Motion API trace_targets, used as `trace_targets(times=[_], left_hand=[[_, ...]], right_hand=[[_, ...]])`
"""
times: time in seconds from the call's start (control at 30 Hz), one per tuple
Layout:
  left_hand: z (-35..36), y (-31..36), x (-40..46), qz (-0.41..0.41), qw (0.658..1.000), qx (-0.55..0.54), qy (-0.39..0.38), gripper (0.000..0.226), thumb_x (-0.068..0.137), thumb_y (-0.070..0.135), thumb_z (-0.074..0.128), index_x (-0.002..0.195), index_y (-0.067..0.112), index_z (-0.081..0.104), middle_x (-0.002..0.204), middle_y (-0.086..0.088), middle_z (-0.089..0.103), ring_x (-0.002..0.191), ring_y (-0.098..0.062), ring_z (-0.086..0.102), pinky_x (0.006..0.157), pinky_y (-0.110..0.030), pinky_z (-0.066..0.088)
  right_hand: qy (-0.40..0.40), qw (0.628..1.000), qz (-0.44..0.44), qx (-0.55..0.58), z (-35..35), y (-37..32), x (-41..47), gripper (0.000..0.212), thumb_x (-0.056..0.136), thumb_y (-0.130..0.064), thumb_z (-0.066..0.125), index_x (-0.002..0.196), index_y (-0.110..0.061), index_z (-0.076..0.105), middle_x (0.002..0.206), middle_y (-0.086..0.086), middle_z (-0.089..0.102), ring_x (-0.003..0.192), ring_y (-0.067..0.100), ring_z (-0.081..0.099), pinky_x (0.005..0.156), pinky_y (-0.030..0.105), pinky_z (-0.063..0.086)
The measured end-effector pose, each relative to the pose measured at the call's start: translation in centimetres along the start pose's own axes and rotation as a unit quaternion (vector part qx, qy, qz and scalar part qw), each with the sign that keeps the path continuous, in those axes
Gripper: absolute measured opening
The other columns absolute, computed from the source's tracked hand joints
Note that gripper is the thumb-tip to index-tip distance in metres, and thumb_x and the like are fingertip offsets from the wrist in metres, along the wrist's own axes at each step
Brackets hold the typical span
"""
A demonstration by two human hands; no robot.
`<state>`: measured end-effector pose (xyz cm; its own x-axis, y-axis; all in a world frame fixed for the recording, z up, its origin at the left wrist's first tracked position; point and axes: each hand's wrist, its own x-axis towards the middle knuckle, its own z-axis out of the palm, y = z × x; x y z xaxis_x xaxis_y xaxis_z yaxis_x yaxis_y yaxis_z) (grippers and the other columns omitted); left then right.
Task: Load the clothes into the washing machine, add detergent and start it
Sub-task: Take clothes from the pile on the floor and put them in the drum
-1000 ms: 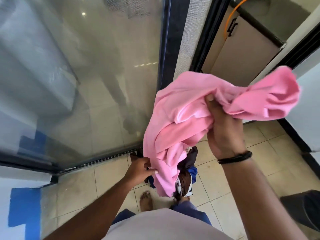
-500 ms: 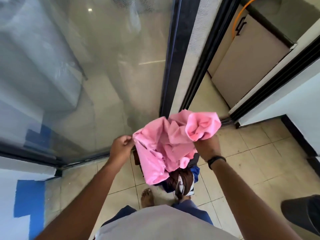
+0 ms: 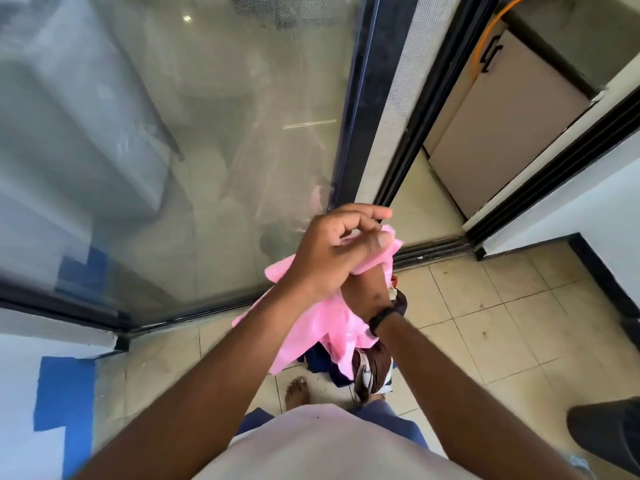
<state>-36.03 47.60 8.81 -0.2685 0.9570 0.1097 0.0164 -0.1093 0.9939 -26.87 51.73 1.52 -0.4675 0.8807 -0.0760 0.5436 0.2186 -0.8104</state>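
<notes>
**Pink garment bunched between two crossed hands**

The pink garment (image 3: 311,327) hangs in front of the person's body, above the tiled floor (image 3: 502,323), crumpled and trailing down toward the feet. The left hand (image 3: 332,251) lies on top, its fingers loosely curled with the thumb pressing a fold of the pink cloth near its upper end. The right hand (image 3: 363,289) is mostly hidden beneath the left one; only its wrist, wearing a black band (image 3: 381,320), shows, so its grasp cannot be told, though the cloth is gathered around it. Directly below the garment, a heap of dark clothes (image 3: 367,370), brown, navy and white, lies on the floor just beside a bare foot (image 3: 296,389). Ahead stands a large glass door (image 3: 173,150) in a black frame, with an opening to its right showing a beige cabinet (image 3: 502,133). A dark bin (image 3: 609,434) sits at the lower right edge.
</notes>
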Motion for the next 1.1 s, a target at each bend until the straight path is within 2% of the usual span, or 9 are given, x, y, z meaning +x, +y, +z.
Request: trace_targets(times=[0.2, 0.3, 0.43, 0.53, 0.67, 0.77, 0.9, 1.0, 1.1], left_hand=[[-5.6, -4.8, -1.0, -0.124, 0.986, 0.014, -0.109, 0.111, 0.053, -0.002, 0.095, 0.147, 0.022, 0.04, 0.141, 0.002, 0.055, 0.126, -0.002, 0.055, 0.094, -0.019, 0.05], [-5.7, -7.4, -3.1, -0.198, 0.963, 0.136, -0.121, 0.076, 0.062, 0.007, 0.094, 0.122, 0.033, 0.057, 0.106, 0.021, 0.07, 0.102, 0.005, 0.064, 0.078, -0.011, 0.049], [-4.9, -8.3, -3.7, -0.175, 0.957, 0.224, 0.056, 0.025, 0.083, 0.023, 0.081, 0.073, 0.028, 0.058, 0.077, 0.008, 0.07, 0.083, -0.003, 0.068, 0.054, -0.01, 0.039], [-5.3, -8.0, -3.9, -0.151, 0.942, 0.287, 0.083, 0.029, 0.088, 0.028, 0.075, 0.068, 0.026, 0.054, 0.065, 0.008, 0.062, 0.074, -0.023, 0.068, 0.055, -0.026, 0.039], [-7.5, -7.1, -4.2, -0.131, 0.931, 0.311, 0.141, 0.017, 0.089, 0.024, 0.064, 0.08, 0.01, 0.062, 0.08, -0.011, 0.07, 0.08, -0.034, 0.067, 0.064, -0.038, 0.048], [-8.8, -5.0, -4.0, -0.085, 0.924, 0.326, 0.181, 0.02, 0.079, 0.021, 0.048, 0.081, 0.006, 0.06, 0.079, -0.011, 0.069, 0.081, -0.034, 0.066, 0.067, -0.046, 0.053], [-8.2, -1.5, -3.8, -0.045, 0.93, 0.284, 0.229, 0.016, 0.08, 0.012, 0.048, 0.084, 0.005, 0.062, 0.081, -0.009, 0.067, 0.082, -0.032, 0.064, 0.072, -0.051, 0.052], [-7.1, 2.0, -4.5, -0.006, 0.935, 0.233, 0.268, 0.014, 0.08, 0.009, 0.049, 0.083, 0.005, 0.062, 0.08, -0.009, 0.066, 0.08, -0.027, 0.065, 0.07, -0.047, 0.054], [-6.3, 6.1, -5.6, 0.051, 0.921, 0.221, 0.317, 0.015, 0.085, 0.009, 0.049, 0.086, 0.006, 0.064, 0.08, -0.005, 0.067, 0.077, -0.008, 0.061, 0.068, -0.028, 0.049]], right_hand=[[-0.034, 0.955, 0.053, 0.289, -3.0, -2.9, 0.2, 0.005, 0.096, -0.011, 0.062, 0.091, -0.011, 0.065, 0.082, 0.005, 0.072, 0.081, 0.016, 0.066, 0.071, 0.034, 0.053], [-0.039, 0.894, 0.104, 0.434, -4.4, -4.9, 0.4, 0.018, 0.089, -0.022, 0.072, 0.101, -0.01, 0.066, 0.096, 0.008, 0.072, 0.096, 0.024, 0.068, 0.089, 0.042, 0.055], [-0.056, 0.842, 0.118, 0.524, -6.2, -5.8, 1.5, 0.069, 0.083, -0.043, 0.074, 0.13, 0.003, 0.055, 0.124, 0.026, 0.064, 0.117, 0.037, 0.062, 0.102, 0.053, 0.049], [-0.046, 0.885, 0.122, 0.447, -7.5, -4.6, 2.4, 0.057, 0.085, -0.05, 0.071, 0.121, -0.006, 0.063, 0.117, 0.016, 0.071, 0.11, 0.029, 0.068, 0.096, 0.045, 0.054], [-0.094, 0.978, 0.132, 0.134, -7.8, -0.7, 3.3, 0.028, 0.09, -0.036, 0.07, 0.091, -0.009, 0.07, 0.077, -0.001, 0.071, 0.066, 0.012, 0.064, 0.058, 0.02, 0.053], [-0.174, 0.964, 0.134, -0.153, -6.3, 2.8, 3.7, 0.028, 0.082, -0.039, 0.075, 0.092, -0.014, 0.066, 0.082, -0.004, 0.066, 0.078, 0.017, 0.063, 0.064, 0.024, 0.05], [-0.24, 0.967, 0.078, 0.042, -2.6, 4.1, 2.3, 0.115, 0.066, -0.021, 0.093, 0.155, -0.024, 0.022, 0.138, -0.008, 0.043, 0.125, 0.026, 0.058, 0.106, 0.045, 0.047], [-0.299, 0.954, 0.022, 0.011, 0.8, 5.8, 1.5, 0.136, 0.058, -0.031, 0.096, 0.158, -0.028, 0.004, 0.151, -0.01, 0.034, 0.135, 0.021, 0.045, 0.112, 0.045, 0.04], [-0.318, 0.946, 0.028, -0.053, 2.2, 7.6, 1.4, 0.131, 0.062, -0.03, 0.093, 0.158, -0.017, 0.005, 0.156, -0.005, 0.028, 0.143, 0.015, 0.029, 0.111, 0.024, 0.027]])
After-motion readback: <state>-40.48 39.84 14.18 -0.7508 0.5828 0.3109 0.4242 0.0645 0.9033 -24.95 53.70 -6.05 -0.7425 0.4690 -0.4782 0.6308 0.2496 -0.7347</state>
